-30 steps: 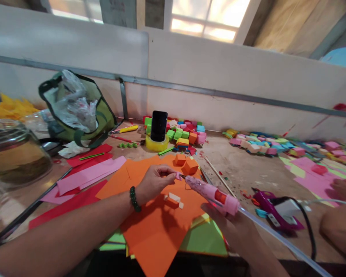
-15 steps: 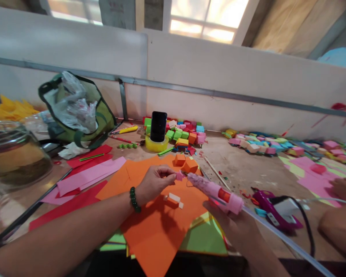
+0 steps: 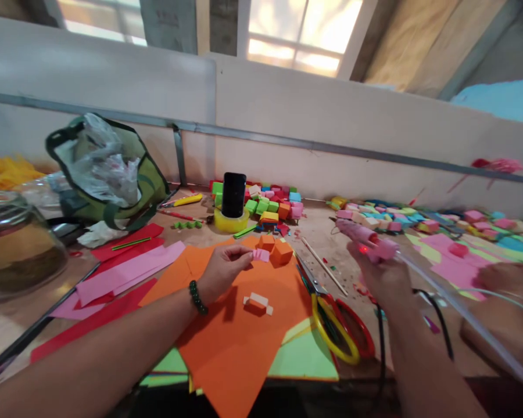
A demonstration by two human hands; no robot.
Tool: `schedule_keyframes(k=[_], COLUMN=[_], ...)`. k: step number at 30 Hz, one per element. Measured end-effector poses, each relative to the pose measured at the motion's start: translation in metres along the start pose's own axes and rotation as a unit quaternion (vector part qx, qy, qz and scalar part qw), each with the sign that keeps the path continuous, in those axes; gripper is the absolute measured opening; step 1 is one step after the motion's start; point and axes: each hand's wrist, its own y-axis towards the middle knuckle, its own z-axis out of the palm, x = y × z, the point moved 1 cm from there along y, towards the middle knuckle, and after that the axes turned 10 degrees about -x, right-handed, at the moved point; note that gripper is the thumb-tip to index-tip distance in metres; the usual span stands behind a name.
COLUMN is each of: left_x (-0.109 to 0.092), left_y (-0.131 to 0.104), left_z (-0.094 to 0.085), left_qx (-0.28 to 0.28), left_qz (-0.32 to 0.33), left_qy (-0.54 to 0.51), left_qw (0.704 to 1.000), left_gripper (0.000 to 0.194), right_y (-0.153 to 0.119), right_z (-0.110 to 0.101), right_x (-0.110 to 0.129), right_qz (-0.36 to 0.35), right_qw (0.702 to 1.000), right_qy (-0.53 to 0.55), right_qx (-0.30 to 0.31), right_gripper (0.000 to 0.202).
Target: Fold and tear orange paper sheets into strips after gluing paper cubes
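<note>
Between its fingertips, my left hand (image 3: 226, 267) pinches a small pink folded paper piece (image 3: 261, 255) over the orange paper sheets (image 3: 239, 342). My right hand (image 3: 381, 276) is wrapped round a pink glue gun (image 3: 366, 238), whose nozzle points up and left. A clear glue stick (image 3: 453, 307) trails from the gun's back. Just beyond the pink piece sit orange paper cubes (image 3: 281, 252). Below my left hand lies a small orange and white paper piece (image 3: 258, 302). Scissors (image 3: 337, 325) with yellow and red handles rest at the orange sheets' right edge.
A phone (image 3: 234, 194) leans upright on a tape roll (image 3: 230, 220), before a pile of coloured paper blocks (image 3: 270, 203). Left are pink strips (image 3: 131, 276), a glass jar (image 3: 21, 244) and a green bag (image 3: 148, 186). Another person's hand (image 3: 505, 281) is at right.
My right hand has carried the glue gun right and away from the pink paper piece, uncovering the scissors. My left hand still holds the piece, and the view has shifted slightly.
</note>
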Motion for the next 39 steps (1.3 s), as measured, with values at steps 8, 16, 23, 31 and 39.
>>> schedule_keyframes(k=[8, 16, 23, 31, 39], left_x=[0.009, 0.018, 0.020, 0.024, 0.022], left_y=[0.015, 0.029, 0.035, 0.043, 0.054], left_z=[-0.010, -0.017, -0.021, -0.025, -0.033], left_qx=[-0.049, -0.092, -0.103, -0.118, -0.124], left_qz=[0.004, -0.014, -0.036, -0.039, -0.027], left_qy=[-0.034, -0.077, -0.138, -0.153, -0.154], left_qw=[0.998, 0.993, 0.984, 0.980, 0.980], left_gripper=[0.034, 0.044, 0.036, 0.035, 0.034], right_y=[0.023, 0.009, -0.032, -0.042, -0.004], right_z=[0.044, 0.045, 0.005, 0.033, 0.090], right_x=[-0.045, -0.040, -0.009, 0.055, 0.051], right_qz=[0.084, 0.040, -0.046, -0.140, -0.146], right_qw=[0.977, 0.966, 0.959, 0.959, 0.949], right_qy=[-0.163, -0.210, -0.246, -0.108, -0.090], right_qx=[0.105, 0.143, 0.133, 0.221, 0.266], right_gripper=[0.055, 0.049, 0.035, 0.028, 0.029])
